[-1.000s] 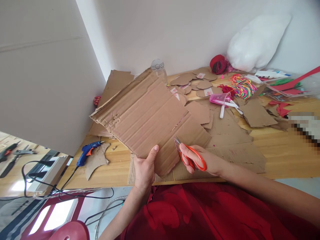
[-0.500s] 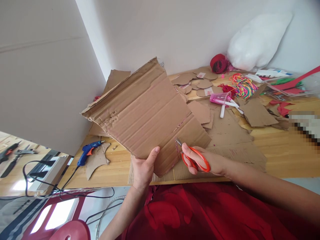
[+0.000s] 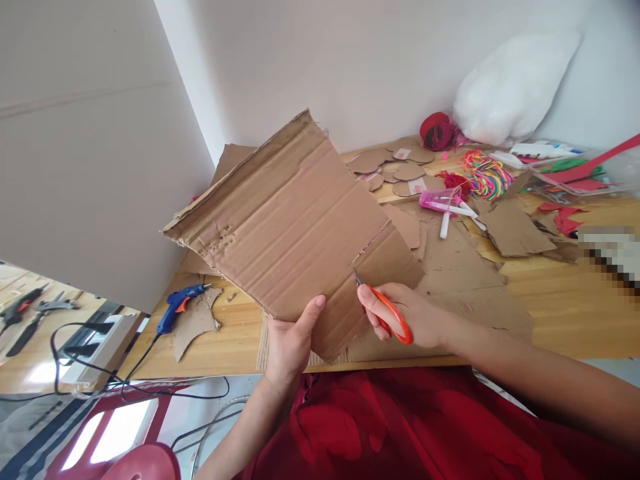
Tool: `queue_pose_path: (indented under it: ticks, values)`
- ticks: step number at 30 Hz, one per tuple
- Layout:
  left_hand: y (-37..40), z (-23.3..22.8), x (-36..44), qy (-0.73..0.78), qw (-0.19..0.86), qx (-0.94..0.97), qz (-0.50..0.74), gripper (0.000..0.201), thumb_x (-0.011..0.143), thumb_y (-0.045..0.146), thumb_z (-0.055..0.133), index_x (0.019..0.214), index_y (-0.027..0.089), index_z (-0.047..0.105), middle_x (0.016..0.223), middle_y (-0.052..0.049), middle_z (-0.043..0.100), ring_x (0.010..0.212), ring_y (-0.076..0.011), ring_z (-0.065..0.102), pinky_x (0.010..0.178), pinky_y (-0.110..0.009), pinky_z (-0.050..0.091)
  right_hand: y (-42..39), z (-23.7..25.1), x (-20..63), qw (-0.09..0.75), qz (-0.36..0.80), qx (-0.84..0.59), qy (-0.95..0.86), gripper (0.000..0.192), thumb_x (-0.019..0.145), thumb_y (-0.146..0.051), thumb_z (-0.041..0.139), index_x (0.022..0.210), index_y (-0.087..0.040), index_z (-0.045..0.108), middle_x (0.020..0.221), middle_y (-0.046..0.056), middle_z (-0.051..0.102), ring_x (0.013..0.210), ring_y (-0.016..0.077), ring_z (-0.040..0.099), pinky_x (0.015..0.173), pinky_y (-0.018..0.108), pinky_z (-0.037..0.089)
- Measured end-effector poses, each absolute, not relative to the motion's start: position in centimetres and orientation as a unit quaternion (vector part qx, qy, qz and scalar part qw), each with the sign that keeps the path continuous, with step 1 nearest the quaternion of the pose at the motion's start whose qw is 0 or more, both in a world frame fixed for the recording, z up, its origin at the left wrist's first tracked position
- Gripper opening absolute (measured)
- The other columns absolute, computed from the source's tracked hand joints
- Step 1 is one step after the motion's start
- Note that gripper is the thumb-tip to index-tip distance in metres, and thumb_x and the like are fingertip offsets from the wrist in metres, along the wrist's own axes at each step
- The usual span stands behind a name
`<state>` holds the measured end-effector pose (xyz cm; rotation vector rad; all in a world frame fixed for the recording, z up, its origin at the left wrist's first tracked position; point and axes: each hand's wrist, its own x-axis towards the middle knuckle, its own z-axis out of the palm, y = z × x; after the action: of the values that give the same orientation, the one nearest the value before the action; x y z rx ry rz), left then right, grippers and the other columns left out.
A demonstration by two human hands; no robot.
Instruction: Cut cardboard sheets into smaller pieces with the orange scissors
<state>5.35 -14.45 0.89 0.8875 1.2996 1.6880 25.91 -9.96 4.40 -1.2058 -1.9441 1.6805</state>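
Hands are apart, each clamped on something. Left hand (image 3: 295,337), lower centre of frame, pinches the near edge of the cardboard sheet (image 3: 285,213), thumb on the face; fingers are behind it, can't see them. Right hand (image 3: 400,310), right of centre, is wrapped round the orange handles of the scissors (image 3: 406,327); tips sit at the sheet near the lower end of a ragged slit (image 3: 371,241). Can't tell how far the blades are spread. Sheet fills mid-frame, tilted, raised over the desk (image 3: 560,323). Risks, my read: it's held at one edge only, so blade pressure could swing or buckle it and pull the cut off line. Corrugation ridges plus that rough slit could make it tear instead of shear. Left fingers are out of sight behind the board; a tip punching through could nick them if it drifts left. Further out: flat cardboard (image 3: 463,273) lies under and right of my right hand, could snag the sheet's corner if lowered. Left of frame, blue glue gun (image 3: 181,303) beside a scrap (image 3: 197,327), its lead running toward the power strip (image 3: 107,347); can't tell if it's hot. Upper right: rounded cutouts (image 3: 410,172), coloured cords (image 3: 483,175), clear of the blades.
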Motion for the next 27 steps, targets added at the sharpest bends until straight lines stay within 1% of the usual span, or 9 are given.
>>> queue_pose_path:
  ticks: [4, 8, 11, 13, 16, 18, 21, 23, 27]
  values:
    - [-14.4, 1.1, 5.6, 0.509, 0.43, 0.305, 0.681, 0.064, 0.069, 0.026, 0.089, 0.128, 0.019, 0.065, 0.125, -0.01, 0.072, 0.117, -0.0264, 0.067, 0.102, -0.036, 0.053, -10.1, 4.0, 25.6, 0.18, 0.591, -0.423, -0.663, 0.066, 0.093, -0.075, 0.043, 0.058, -0.02, 0.05, 0.051, 0.001, 0.056, 0.049, 0.0134, 0.05, 0.052, 0.026, 0.038]
    - [-14.2, 1.6, 5.9, 0.52, 0.452, 0.25, 0.68, 0.063, 0.065, 0.027, 0.092, 0.123, 0.017, 0.068, 0.119, -0.01, 0.075, 0.112, -0.0271, 0.07, 0.097, -0.035, 0.056, -10.2, 2.9, 25.1, 0.228, 0.606, -0.443, -0.62, 0.062, 0.084, -0.075, 0.058, 0.056, -0.021, 0.046, 0.046, -0.003, 0.048, 0.043, 0.0119, 0.046, 0.047, 0.025, 0.036]
    - [-14.2, 1.8, 6.0, 0.53, 0.48, 0.213, 0.666, 0.061, 0.065, 0.029, 0.091, 0.12, 0.017, 0.069, 0.116, -0.011, 0.076, 0.106, -0.028, 0.072, 0.091, -0.038, 0.059, -10.1, 2.3, 24.8, 0.249, 0.596, -0.451, -0.615, 0.06, 0.081, -0.072, 0.064, 0.056, -0.022, 0.045, 0.045, -0.004, 0.046, 0.042, 0.0117, 0.046, 0.046, 0.025, 0.035]
    - [-14.2, 1.7, 6.0, 0.531, 0.491, 0.195, 0.663, 0.057, 0.067, 0.031, 0.09, 0.118, 0.017, 0.069, 0.116, -0.012, 0.076, 0.105, -0.0286, 0.073, 0.092, -0.039, 0.06, -10.0, 2.0, 24.8, 0.255, 0.598, -0.445, -0.616, 0.06, 0.08, -0.072, 0.067, 0.055, -0.022, 0.044, 0.044, -0.005, 0.045, 0.041, 0.0117, 0.046, 0.044, 0.025, 0.034]
    - [-14.2, 1.5, 5.7, 0.529, 0.497, 0.184, 0.662, 0.049, 0.069, 0.033, 0.089, 0.112, 0.015, 0.072, 0.117, -0.013, 0.075, 0.108, -0.03, 0.072, 0.096, -0.041, 0.059, -10.1, 1.9, 25.0, 0.252, 0.64, -0.416, -0.595, 0.061, 0.081, -0.075, 0.063, 0.057, -0.022, 0.042, 0.046, -0.006, 0.043, 0.042, 0.0118, 0.045, 0.045, 0.024, 0.033]
    - [-14.2, 1.4, 5.5, 0.526, 0.5, 0.187, 0.662, 0.047, 0.069, 0.033, 0.089, 0.109, 0.014, 0.072, 0.117, -0.013, 0.075, 0.11, -0.031, 0.071, 0.097, -0.042, 0.058, -10.2, 2.0, 25.2, 0.242, 0.648, -0.39, -0.608, 0.061, 0.088, -0.074, 0.053, 0.059, -0.021, 0.045, 0.048, -0.003, 0.048, 0.047, 0.0122, 0.047, 0.049, 0.025, 0.035]
    - [-14.1, 1.5, 5.4, 0.52, 0.492, 0.201, 0.668, 0.049, 0.07, 0.032, 0.089, 0.112, 0.015, 0.072, 0.117, -0.013, 0.075, 0.112, -0.0306, 0.07, 0.098, -0.041, 0.058, -10.3, 2.0, 25.6, 0.23, 0.623, -0.373, -0.648, 0.062, 0.098, -0.069, 0.041, 0.063, -0.019, 0.052, 0.055, 0.0, 0.056, 0.054, 0.0135, 0.05, 0.057, 0.026, 0.038]
    - [-14.1, 1.6, 5.4, 0.52, 0.484, 0.213, 0.671, 0.052, 0.07, 0.031, 0.089, 0.117, 0.016, 0.071, 0.117, -0.012, 0.076, 0.111, -0.0296, 0.071, 0.096, -0.04, 0.059, -10.3, 2.1, 25.8, 0.226, 0.619, -0.378, -0.65, 0.06, 0.099, -0.068, 0.039, 0.066, -0.019, 0.053, 0.057, 0.0, 0.058, 0.056, 0.0141, 0.052, 0.058, 0.027, 0.039]
    - [-14.3, 1.8, 5.5, 0.521, 0.476, 0.236, 0.668, 0.057, 0.07, 0.03, 0.089, 0.122, 0.017, 0.069, 0.117, -0.012, 0.076, 0.107, -0.0275, 0.072, 0.092, -0.037, 0.06, -9.9, 2.4, 25.8, 0.216, 0.616, -0.397, -0.645, 0.058, 0.097, -0.068, 0.042, 0.067, -0.02, 0.053, 0.057, 0.001, 0.058, 0.054, 0.0144, 0.052, 0.056, 0.027, 0.039]
